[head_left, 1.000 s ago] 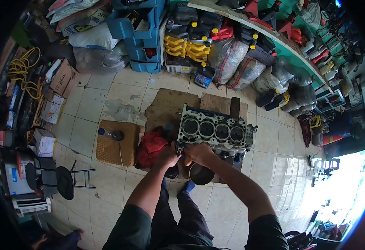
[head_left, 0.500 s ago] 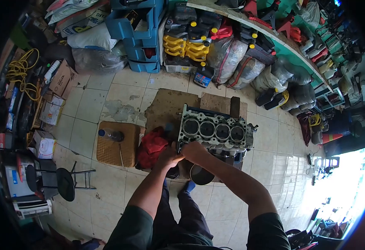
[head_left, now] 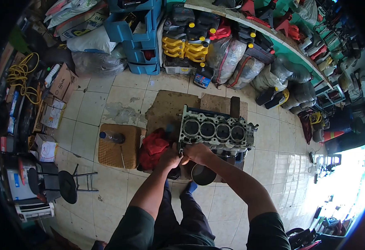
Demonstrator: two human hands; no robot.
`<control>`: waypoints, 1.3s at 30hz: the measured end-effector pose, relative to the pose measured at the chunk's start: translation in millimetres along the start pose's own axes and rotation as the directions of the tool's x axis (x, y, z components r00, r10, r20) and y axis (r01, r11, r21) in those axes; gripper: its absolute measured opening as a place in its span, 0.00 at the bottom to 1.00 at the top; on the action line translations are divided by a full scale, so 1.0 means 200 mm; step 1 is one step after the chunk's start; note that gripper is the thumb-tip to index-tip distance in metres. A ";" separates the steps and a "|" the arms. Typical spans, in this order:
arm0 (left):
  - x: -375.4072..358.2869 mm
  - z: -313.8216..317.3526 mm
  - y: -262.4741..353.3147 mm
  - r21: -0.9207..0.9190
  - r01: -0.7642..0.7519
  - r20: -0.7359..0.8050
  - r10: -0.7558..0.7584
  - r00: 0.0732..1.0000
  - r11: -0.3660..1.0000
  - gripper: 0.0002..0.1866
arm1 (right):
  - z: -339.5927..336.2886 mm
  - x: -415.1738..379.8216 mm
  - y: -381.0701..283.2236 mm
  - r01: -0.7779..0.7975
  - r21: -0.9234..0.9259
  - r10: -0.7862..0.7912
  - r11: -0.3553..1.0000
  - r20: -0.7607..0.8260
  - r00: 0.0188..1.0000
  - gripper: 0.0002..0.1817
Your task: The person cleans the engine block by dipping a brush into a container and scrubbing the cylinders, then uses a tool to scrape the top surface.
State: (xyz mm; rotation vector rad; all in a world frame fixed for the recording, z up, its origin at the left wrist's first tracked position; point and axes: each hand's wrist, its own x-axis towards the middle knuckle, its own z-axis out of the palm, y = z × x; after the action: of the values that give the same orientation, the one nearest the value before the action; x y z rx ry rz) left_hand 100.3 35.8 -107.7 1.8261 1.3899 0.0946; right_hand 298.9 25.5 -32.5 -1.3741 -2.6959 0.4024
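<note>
An engine block (head_left: 215, 130) with a row of several round cylinder bores lies on flattened cardboard (head_left: 165, 106). My left hand (head_left: 170, 157) is closed at the block's near left corner, beside a red cloth (head_left: 154, 143). Touching the same corner from the right, my right hand (head_left: 195, 153) is closed too, its fingers bent close to the left hand. Whatever the fingers hold is too small and hidden to make out. Just below my right hand stands a round metal container (head_left: 203, 175).
Left of the cloth is a brown padded stool (head_left: 111, 154) bearing a plastic bottle (head_left: 112, 136) and a thin tool. A black folding chair (head_left: 68, 186) stands farther left. Blue drawers (head_left: 143, 54), stacked jugs and full sacks (head_left: 228, 54) line the back.
My right hand has shifted slightly right and down, with its fingers now showing more. My left hand stays near the same corner. The view has moved slightly.
</note>
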 end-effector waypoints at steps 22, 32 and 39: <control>0.03 0.03 -0.05 0.157 -0.021 0.127 0.001 0.992 0.987 0.33 | -0.12 0.06 -0.08 0.043 -0.090 -0.026 0.995 0.186 0.982 0.12; 0.13 0.30 -0.34 0.244 -0.332 -0.077 0.360 0.930 0.911 0.35 | -0.15 0.05 -0.09 -0.020 -0.074 0.036 0.997 0.223 0.974 0.11; 0.03 0.01 -0.03 0.124 -0.085 -0.015 0.087 0.996 0.989 0.31 | 0.02 -0.04 -0.01 0.044 -0.013 -0.045 0.999 -0.129 0.991 0.14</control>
State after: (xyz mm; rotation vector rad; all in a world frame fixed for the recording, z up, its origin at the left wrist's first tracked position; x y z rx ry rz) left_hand 98.9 39.2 -115.8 1.9929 1.3572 0.0733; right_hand 301.1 16.2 -35.0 -1.2927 -2.6216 0.2856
